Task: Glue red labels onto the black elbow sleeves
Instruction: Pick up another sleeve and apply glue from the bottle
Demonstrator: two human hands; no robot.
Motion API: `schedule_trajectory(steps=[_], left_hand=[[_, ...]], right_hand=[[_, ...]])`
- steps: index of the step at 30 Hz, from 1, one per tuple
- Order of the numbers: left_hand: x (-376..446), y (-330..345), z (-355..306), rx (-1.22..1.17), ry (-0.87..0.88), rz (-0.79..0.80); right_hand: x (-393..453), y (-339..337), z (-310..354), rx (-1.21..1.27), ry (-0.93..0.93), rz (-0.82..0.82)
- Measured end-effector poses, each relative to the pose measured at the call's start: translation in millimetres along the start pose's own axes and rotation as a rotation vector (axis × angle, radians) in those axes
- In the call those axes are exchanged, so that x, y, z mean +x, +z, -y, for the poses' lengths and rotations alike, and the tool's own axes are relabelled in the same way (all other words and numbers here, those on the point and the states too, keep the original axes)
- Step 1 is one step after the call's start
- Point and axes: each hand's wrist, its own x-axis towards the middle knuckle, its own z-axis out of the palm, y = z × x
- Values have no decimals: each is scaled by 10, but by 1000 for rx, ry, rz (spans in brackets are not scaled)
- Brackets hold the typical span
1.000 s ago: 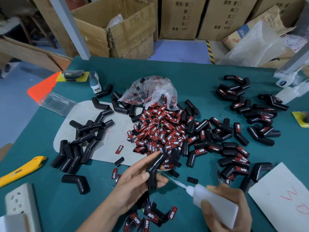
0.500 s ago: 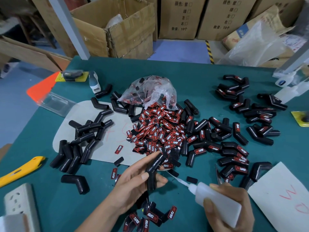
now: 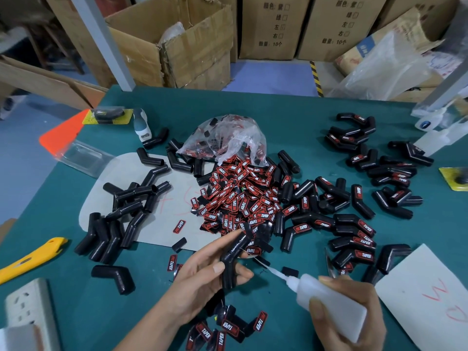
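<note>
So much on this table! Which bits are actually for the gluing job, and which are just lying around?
For the job:
- sleeve in the left hand
- glue bottle in the right hand
- label pile
- bare sleeves
- labelled sleeves

Lying about:
- yellow cutter
- power strip
- cardboard boxes

We saw only two bare hands and forearms of the person. The left hand point(image 3: 202, 272) came up from the lower edge on a long forearm with no sleeve, watch or band on it. The right hand point(image 3: 352, 317) was bare too (its wrist lay cut off by the frame). Both wore no gloves or rings, and the thumbnails were short and unpainted.
</note>
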Motion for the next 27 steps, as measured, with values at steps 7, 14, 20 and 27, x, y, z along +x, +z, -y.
schedule_trajectory(steps=[7,14,20,27], left_hand=[[-6,-12,12,-2,9,-3],[4,7,-4,-16,9,-8],[-2,-1,1,-8,13,-3],[0,-20,16,-6,24,12]], right_hand=[[-20,-19,-61,0,7,-2],[-14,-20,-67,4,-6,-11],[5,-13,-44,35,12,-12],[-2,-29,-77,26,11,-27]])
